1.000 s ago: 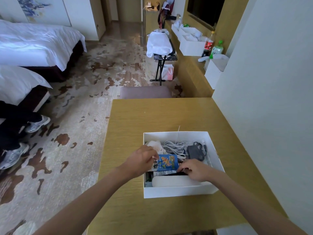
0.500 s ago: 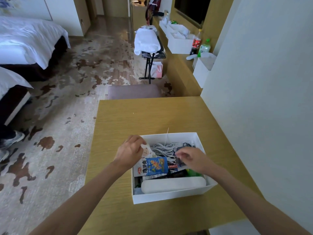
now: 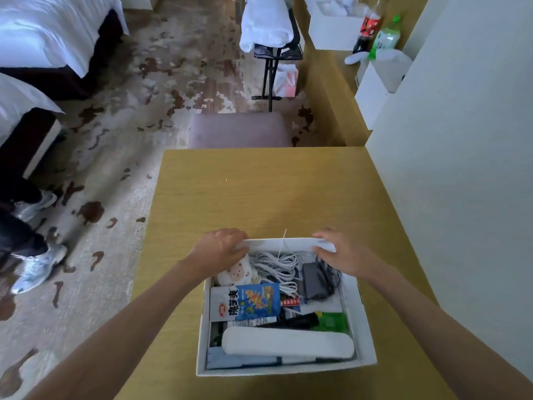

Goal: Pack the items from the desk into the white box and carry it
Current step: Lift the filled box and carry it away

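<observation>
The white box (image 3: 364, 327) stands on the wooden desk (image 3: 259, 192) near its front edge. Inside lie a blue snack packet (image 3: 248, 301), a coiled white cable (image 3: 278, 265), a black charger (image 3: 315, 281), a long white case (image 3: 288, 343), a green item (image 3: 331, 321) and a small sheep toy (image 3: 238, 274). My left hand (image 3: 220, 249) grips the far left corner of the box's rim. My right hand (image 3: 337, 252) grips the far right corner of the same rim, fingers curled over the edge.
A padded stool (image 3: 239, 129) stands just beyond the desk. A white wall (image 3: 461, 168) runs along the right. Farther off are a folding rack with white cloth (image 3: 268, 27), two bottles (image 3: 377, 33), beds on the left, and a person's shoes (image 3: 37, 269) on the carpet.
Both hands left the packet and the items inside the box and moved forward to the far rim, which they now grip. The view has tilted down.
</observation>
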